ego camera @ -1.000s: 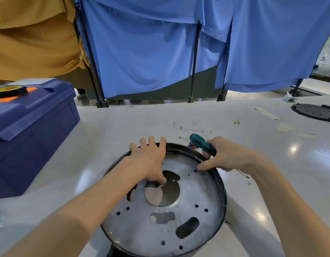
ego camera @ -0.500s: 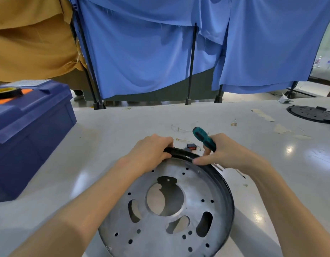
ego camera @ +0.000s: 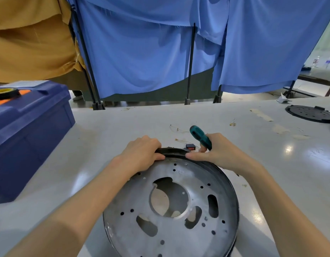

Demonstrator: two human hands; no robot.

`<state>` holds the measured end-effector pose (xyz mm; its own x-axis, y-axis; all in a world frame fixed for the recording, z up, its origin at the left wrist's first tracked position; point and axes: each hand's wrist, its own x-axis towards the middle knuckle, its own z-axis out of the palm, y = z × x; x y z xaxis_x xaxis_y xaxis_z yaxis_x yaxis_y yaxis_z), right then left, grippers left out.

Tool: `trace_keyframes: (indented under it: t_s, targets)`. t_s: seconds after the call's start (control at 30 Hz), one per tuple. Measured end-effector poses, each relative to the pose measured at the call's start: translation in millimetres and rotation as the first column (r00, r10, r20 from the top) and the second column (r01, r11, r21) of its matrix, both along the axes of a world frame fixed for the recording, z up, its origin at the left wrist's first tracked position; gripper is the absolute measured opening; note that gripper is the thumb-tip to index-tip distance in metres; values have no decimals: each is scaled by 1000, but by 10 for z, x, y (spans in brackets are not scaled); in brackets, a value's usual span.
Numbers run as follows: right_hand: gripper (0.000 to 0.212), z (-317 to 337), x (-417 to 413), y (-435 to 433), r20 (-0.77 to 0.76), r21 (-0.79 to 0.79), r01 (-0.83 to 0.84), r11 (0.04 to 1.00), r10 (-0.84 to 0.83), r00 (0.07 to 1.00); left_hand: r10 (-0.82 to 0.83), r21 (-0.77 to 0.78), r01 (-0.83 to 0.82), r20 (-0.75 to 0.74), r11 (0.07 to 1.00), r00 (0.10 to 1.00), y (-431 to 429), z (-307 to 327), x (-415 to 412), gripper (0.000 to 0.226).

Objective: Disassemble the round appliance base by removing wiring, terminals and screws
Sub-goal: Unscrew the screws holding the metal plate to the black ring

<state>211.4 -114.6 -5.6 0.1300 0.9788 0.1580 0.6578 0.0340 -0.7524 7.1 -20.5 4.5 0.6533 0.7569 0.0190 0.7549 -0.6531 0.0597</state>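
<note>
The round appliance base [ego camera: 171, 206] is a grey metal disc with a black rim, a large middle hole and several slots, tilted up on the white table. My left hand [ego camera: 142, 154] grips the top of its black rim. My right hand [ego camera: 218, 153] holds a teal-handled screwdriver [ego camera: 199, 135] and also presses a finger on the rim beside the left hand. A small black and red switch [ego camera: 190, 146] lies just behind the rim. Thin loose wires [ego camera: 179, 129] with terminals lie farther back.
A blue toolbox [ego camera: 29, 132] with a tape roll [ego camera: 4, 92] on top stands at the left. A black round plate [ego camera: 310, 114] lies at the far right. Blue and tan curtains hang behind the table.
The base has been tipped up toward me, its far edge raised. My left hand moved from the disc's face to grip the top rim; my right hand followed onto the rim.
</note>
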Motion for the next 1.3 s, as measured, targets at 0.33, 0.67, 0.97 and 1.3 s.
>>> trace_keyframes:
  t_s: [0.33,0.67,0.97,1.3]
  targets:
    - [27,-24,39,-7,-42,-33,-63,997,61,997,23,-172,-60,-208,983,978,-44,156,-82,39]
    - [37,-51,14,19,-41,-8,-45,999,44,998,-109,-235,161,220,958,969,-90,-60,16,18]
    - [43,224,-84,9,-659,504,503,702,-63,749,-76,-218,126,225,968,971,-129,-97,40,24]
    - [41,91,-193,53,-604,260,315,913,-100,790,-58,-180,92,186,979,981,-134,-150,53,14]
